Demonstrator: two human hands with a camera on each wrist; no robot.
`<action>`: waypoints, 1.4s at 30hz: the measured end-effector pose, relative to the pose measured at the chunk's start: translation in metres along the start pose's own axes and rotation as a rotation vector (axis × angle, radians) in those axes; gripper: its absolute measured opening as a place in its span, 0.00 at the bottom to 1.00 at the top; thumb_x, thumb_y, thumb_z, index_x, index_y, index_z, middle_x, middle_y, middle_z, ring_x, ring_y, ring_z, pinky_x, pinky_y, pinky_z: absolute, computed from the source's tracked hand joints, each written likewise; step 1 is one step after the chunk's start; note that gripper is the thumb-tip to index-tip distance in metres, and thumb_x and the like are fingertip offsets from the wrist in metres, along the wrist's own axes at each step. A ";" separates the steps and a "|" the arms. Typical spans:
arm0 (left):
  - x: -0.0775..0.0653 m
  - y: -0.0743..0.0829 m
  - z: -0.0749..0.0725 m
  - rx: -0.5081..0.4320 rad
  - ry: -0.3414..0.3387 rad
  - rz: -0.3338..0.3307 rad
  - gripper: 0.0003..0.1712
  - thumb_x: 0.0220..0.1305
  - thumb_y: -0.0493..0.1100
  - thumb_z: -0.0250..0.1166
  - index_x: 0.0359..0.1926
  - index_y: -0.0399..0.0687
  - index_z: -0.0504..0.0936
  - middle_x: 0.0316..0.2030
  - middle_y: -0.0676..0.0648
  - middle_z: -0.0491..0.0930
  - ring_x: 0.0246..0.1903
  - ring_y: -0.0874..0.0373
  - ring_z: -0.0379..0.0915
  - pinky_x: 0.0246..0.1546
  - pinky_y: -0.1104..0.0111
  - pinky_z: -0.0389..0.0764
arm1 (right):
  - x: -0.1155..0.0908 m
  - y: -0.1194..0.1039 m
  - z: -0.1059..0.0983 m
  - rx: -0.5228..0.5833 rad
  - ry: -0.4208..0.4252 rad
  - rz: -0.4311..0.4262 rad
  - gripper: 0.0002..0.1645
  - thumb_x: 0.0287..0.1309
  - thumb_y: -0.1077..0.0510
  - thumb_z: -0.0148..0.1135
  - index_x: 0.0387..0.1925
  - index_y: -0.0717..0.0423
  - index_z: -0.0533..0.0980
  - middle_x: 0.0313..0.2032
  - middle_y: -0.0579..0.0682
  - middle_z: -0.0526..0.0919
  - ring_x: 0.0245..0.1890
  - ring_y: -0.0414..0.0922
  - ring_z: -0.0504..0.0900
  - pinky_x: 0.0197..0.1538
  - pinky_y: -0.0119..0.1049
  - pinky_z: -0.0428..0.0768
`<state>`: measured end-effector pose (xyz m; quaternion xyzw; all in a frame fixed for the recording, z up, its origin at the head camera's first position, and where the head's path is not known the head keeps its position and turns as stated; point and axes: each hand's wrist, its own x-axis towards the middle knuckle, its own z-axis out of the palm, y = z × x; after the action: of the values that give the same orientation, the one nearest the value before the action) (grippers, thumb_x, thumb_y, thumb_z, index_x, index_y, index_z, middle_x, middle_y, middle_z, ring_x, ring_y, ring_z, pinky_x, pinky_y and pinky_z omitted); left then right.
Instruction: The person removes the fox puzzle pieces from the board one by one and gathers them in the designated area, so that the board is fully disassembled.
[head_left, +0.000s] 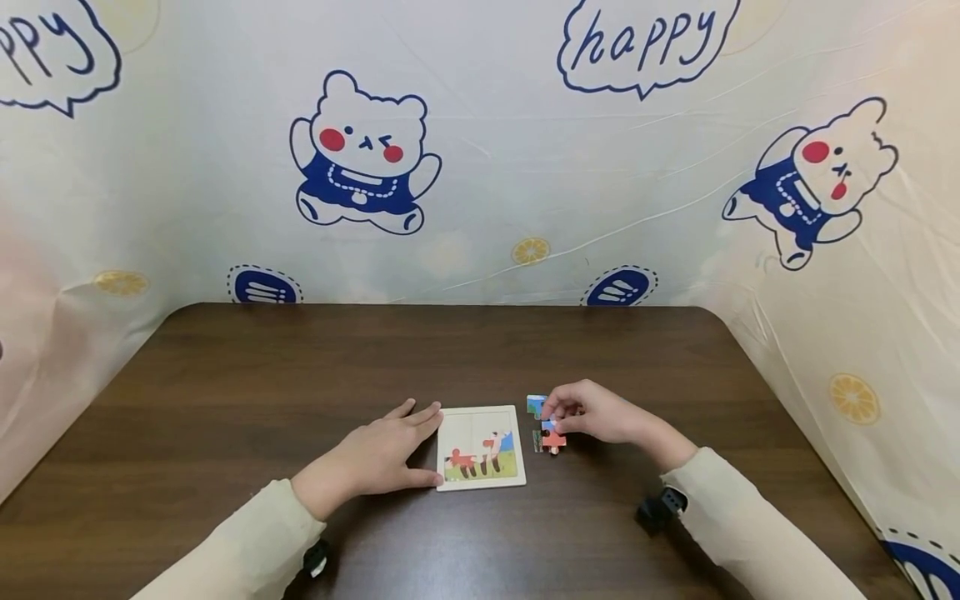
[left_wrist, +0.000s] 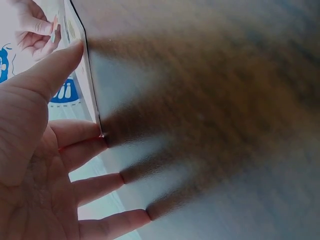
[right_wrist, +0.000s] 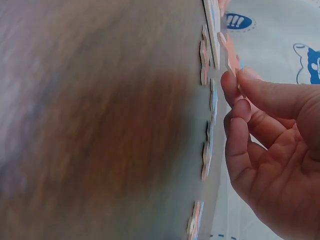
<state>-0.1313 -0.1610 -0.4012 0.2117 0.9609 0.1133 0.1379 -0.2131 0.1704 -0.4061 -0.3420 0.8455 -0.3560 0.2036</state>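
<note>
A square puzzle board (head_left: 482, 485) with a pale rim lies on the table, its lower part showing an animal picture on grass. My left hand (head_left: 382, 454) spreads its straight fingers at the board's left side, thumb and index tips right at the rim. To the right of the board, my right hand (head_left: 600, 410) pinches a reddish puzzle piece (right_wrist: 230, 52) between thumb and index finger. A blue and green puzzle piece (head_left: 536, 405) lies beside these fingers. Several loose pieces, such as a puzzle piece (right_wrist: 205, 57), lie near the hand in the right wrist view.
The dark wooden table (head_left: 337, 350) extends around the board. Behind and beside it hangs a pale cloth (head_left: 487, 167) printed with bears and lettering. Small black devices, one a wrist camera (head_left: 660, 510), sit at both sleeves.
</note>
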 end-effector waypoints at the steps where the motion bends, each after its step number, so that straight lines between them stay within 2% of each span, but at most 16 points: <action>1: 0.000 0.000 0.000 -0.002 0.002 0.001 0.51 0.58 0.66 0.68 0.75 0.48 0.62 0.76 0.47 0.59 0.75 0.37 0.51 0.57 0.40 0.74 | -0.001 0.001 -0.001 -0.001 0.002 0.002 0.05 0.63 0.66 0.63 0.40 0.58 0.81 0.31 0.46 0.81 0.33 0.38 0.74 0.38 0.30 0.76; 8: -0.001 -0.001 0.001 -0.008 0.001 0.003 0.51 0.58 0.66 0.68 0.75 0.48 0.63 0.76 0.47 0.59 0.75 0.37 0.51 0.58 0.41 0.74 | -0.011 0.009 -0.007 -0.012 -0.013 0.014 0.06 0.62 0.66 0.64 0.41 0.57 0.81 0.32 0.47 0.80 0.34 0.38 0.75 0.40 0.30 0.77; 17: -0.002 -0.002 0.000 -0.013 0.002 0.020 0.50 0.59 0.65 0.68 0.75 0.47 0.63 0.76 0.46 0.59 0.75 0.36 0.51 0.56 0.40 0.74 | -0.021 0.017 -0.012 0.021 -0.003 0.026 0.05 0.63 0.66 0.63 0.40 0.59 0.81 0.30 0.47 0.80 0.31 0.38 0.73 0.36 0.29 0.74; 31: -0.001 -0.002 0.000 0.000 0.014 0.026 0.50 0.58 0.66 0.68 0.74 0.47 0.64 0.75 0.46 0.60 0.75 0.37 0.52 0.54 0.40 0.76 | -0.021 0.018 -0.012 -0.032 0.005 0.010 0.06 0.62 0.66 0.64 0.42 0.59 0.81 0.29 0.47 0.78 0.30 0.37 0.72 0.34 0.29 0.73; 42: -0.003 -0.001 -0.002 -0.015 0.010 0.023 0.50 0.58 0.65 0.69 0.74 0.46 0.63 0.75 0.46 0.59 0.75 0.37 0.52 0.52 0.40 0.77 | -0.022 0.018 -0.015 -0.082 0.034 0.044 0.06 0.61 0.66 0.65 0.40 0.58 0.81 0.27 0.44 0.76 0.28 0.37 0.72 0.32 0.28 0.73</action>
<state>-0.1294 -0.1636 -0.3985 0.2210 0.9582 0.1232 0.1336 -0.2147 0.2027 -0.4068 -0.3253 0.8700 -0.3222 0.1829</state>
